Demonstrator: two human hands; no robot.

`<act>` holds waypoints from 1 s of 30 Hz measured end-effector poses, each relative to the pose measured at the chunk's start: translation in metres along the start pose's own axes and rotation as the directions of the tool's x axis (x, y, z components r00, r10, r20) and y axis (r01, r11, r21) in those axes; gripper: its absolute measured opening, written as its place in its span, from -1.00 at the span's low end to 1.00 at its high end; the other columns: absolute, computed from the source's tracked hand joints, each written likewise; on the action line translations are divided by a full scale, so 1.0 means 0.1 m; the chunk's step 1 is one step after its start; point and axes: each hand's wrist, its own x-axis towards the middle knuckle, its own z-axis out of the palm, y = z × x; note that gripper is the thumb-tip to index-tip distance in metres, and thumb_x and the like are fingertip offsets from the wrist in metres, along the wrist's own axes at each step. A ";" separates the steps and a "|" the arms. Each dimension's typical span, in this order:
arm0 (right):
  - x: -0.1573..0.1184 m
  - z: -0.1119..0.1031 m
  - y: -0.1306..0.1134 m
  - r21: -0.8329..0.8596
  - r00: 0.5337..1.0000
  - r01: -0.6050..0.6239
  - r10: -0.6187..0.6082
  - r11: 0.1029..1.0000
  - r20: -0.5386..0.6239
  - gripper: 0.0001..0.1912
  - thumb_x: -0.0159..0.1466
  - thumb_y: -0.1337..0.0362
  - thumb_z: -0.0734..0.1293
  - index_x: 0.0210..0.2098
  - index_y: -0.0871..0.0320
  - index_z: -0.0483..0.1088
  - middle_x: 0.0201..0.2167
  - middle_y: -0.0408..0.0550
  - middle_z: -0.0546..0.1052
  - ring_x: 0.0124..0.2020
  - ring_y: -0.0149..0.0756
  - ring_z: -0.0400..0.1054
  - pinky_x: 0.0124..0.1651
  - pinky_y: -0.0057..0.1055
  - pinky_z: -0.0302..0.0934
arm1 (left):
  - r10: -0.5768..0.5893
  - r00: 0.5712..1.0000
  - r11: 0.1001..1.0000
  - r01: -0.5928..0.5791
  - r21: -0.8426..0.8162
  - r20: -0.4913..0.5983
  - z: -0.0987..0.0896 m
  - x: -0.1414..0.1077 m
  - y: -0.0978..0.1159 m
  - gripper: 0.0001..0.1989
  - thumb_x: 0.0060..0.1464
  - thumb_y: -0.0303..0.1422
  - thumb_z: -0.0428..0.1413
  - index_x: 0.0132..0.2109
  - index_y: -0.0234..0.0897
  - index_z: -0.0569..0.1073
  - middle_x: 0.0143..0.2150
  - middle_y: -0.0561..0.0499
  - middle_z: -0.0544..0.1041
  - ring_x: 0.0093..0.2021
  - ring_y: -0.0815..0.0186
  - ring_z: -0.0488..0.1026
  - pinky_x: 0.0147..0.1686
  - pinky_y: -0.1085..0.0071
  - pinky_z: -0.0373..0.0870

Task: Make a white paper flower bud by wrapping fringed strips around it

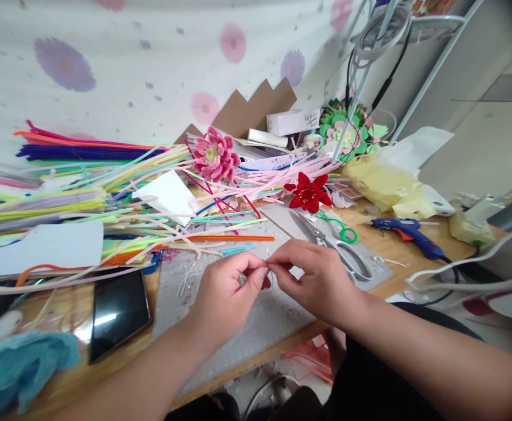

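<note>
My left hand and my right hand meet fingertip to fingertip above the grey cutting mat. Both are closed in a pinch. Whatever they hold is tiny and mostly covered by the fingers; only thin whitish bits show around the tips. Just beyond my right hand lie silver-grey scissors and a small green-handled tool. Some thin white strands rest on the mat left of my left hand. Farther back sit a red pipe-cleaner flower and a pink one.
Bundles of coloured pipe cleaners fill the left side, with a black phone in front. A blue glue gun lies at the right, its cord near the table edge. Behind it are a yellow plastic bag and a metal rack post.
</note>
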 end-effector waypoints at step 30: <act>-0.18 -0.80 0.53 -0.598 0.840 -0.319 0.512 0.735 0.181 -0.76 0.24 0.22 0.24 -0.18 0.17 0.46 -0.33 0.03 0.54 -0.34 -0.17 0.41 -0.27 -0.31 0.20 | -0.308 0.951 0.850 0.293 -0.439 0.037 0.04 0.06 -0.06 -0.81 0.05 -0.35 0.14 -0.50 -0.27 0.46 -0.57 0.09 0.49 -0.48 0.39 0.40 -0.36 0.43 0.31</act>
